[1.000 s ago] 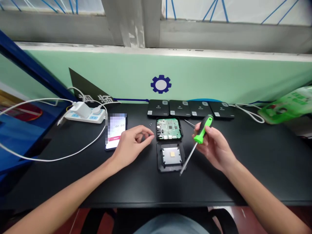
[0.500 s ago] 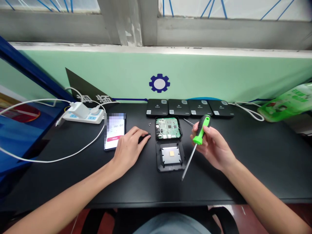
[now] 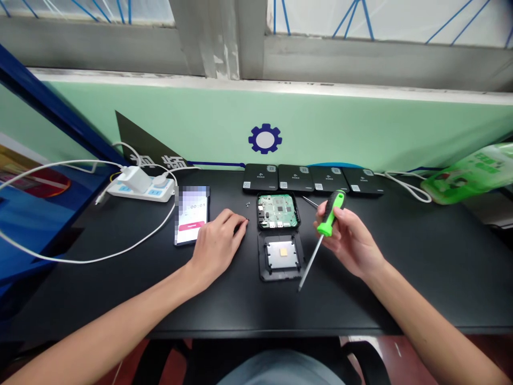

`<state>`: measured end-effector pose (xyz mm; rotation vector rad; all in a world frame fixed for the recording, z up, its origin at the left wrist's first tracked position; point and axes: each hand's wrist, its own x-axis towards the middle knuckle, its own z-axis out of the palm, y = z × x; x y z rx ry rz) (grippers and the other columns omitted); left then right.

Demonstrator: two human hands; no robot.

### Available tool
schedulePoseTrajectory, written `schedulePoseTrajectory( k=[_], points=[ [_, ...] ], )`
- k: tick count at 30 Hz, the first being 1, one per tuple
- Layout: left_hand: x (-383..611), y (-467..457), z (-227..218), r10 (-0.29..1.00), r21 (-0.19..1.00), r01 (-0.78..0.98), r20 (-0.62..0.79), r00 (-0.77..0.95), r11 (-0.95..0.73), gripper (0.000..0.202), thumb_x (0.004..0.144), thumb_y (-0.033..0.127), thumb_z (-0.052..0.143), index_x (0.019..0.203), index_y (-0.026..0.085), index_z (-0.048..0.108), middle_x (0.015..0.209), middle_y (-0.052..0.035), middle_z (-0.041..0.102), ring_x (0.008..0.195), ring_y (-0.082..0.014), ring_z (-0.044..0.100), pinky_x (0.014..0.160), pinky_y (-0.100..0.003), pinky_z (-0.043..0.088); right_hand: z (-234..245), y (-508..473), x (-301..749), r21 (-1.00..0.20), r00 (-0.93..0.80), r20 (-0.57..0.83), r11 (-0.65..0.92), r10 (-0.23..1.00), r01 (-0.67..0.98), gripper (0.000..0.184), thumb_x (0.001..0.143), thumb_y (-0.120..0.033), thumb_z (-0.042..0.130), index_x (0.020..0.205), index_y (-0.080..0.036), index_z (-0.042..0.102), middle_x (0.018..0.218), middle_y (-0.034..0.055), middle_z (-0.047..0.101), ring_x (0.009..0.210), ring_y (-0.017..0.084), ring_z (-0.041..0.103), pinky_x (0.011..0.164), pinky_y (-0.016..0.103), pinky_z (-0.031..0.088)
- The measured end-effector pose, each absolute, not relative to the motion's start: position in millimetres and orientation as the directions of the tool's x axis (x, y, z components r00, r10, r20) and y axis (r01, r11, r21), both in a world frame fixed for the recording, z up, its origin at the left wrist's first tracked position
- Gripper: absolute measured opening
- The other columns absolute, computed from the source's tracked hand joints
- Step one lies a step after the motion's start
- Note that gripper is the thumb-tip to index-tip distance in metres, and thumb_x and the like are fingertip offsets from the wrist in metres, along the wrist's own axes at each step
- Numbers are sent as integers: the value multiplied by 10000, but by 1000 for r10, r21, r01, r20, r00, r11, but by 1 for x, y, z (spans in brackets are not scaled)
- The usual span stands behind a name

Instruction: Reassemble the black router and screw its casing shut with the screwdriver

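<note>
My left hand (image 3: 218,243) rests on the black table (image 3: 420,267), thumb and fingers drawn together with their tips down beside the open black device. A tiny dark speck sits at the fingertips; I cannot make out what it is. The device's half with a green circuit board (image 3: 278,211) lies above its other half with a metal plate (image 3: 280,256). My right hand (image 3: 355,243) grips a green-handled screwdriver (image 3: 331,214), shaft slanting down-left to the table by the plate half. Tiny loose screws (image 3: 247,204) lie left of the board.
A phone (image 3: 192,214) with a lit screen lies left of my left hand. A white power strip (image 3: 140,188) with charger and cables sits far left. Several closed black devices (image 3: 312,178) line the green wall. A green plastic bag (image 3: 468,174) lies far right.
My left hand has come down from a raised pinch to the table surface beside the circuit board. My right hand and the screwdriver have barely shifted.
</note>
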<state>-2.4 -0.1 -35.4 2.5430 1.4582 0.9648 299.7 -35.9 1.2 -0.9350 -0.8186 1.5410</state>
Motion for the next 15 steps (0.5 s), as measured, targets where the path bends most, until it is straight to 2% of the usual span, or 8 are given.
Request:
schedulePoseTrajectory(
  k=[2,4,6,7,8,11,13,15],
  points=[
    [0,-5,-27,785,467,661,527,325,-587,155,1070,229,679,1018,169,811,902,-46,758,715,-151,685,617,-275,479,2,-35,301,-880,-92,-126,-154,988,-449,278,960,-459,776,1015,-187,756,591,-60,372,561,101,341,477,223,262],
    [3,-11,-17,830,671,490,476,290,-556,129,1033,284,758,978,204,844,665,17,650,575,-116,594,550,-252,440,2,-35,302,-875,-102,-118,-152,988,-459,271,971,-454,767,1017,-187,749,594,-62,380,558,98,353,478,217,270],
    [6,-18,-10,905,866,315,294,306,-388,161,998,342,810,946,194,843,581,37,626,479,-95,562,490,-231,446,2,-35,303,-868,-120,-107,-152,987,-474,264,992,-446,748,1029,-184,736,601,-68,391,549,91,366,478,207,282],
    [8,-21,-8,920,944,213,168,353,-254,201,1005,371,800,959,177,831,628,14,698,460,-99,601,463,-225,472,2,-34,304,-863,-134,-100,-153,986,-482,257,1006,-436,737,1042,-181,727,607,-73,398,543,87,376,478,201,293],
    [10,-23,-8,915,986,116,68,399,-124,239,1004,398,798,975,162,814,709,-23,764,525,-138,699,485,-233,543,1,-34,305,-857,-151,-92,-155,984,-492,251,1020,-426,726,1054,-178,717,618,-78,412,539,84,390,479,197,311],
    [14,-25,-10,858,985,-74,-96,505,155,286,985,415,825,988,137,756,918,-107,851,770,-249,848,671,-325,706,-3,-33,310,-831,-215,-60,-168,975,-530,262,1055,-430,699,1069,-168,685,710,-69,519,556,78,462,501,200,408],
    [17,-24,-11,828,962,-138,-122,548,234,293,979,404,837,990,129,736,967,-130,860,848,-278,864,762,-374,733,-7,-31,312,-812,-257,-38,-179,966,-555,290,1064,-453,694,1085,-164,679,836,-29,620,619,86,543,547,218,489],
    [17,-21,-11,807,951,-163,-124,578,263,294,972,391,848,985,120,736,973,-141,862,866,-286,867,789,-390,739,-11,-28,315,-801,-291,-19,-189,957,-569,300,1063,-453,699,1143,-163,688,969,14,687,720,113,628,624,255,565]
  ],
)
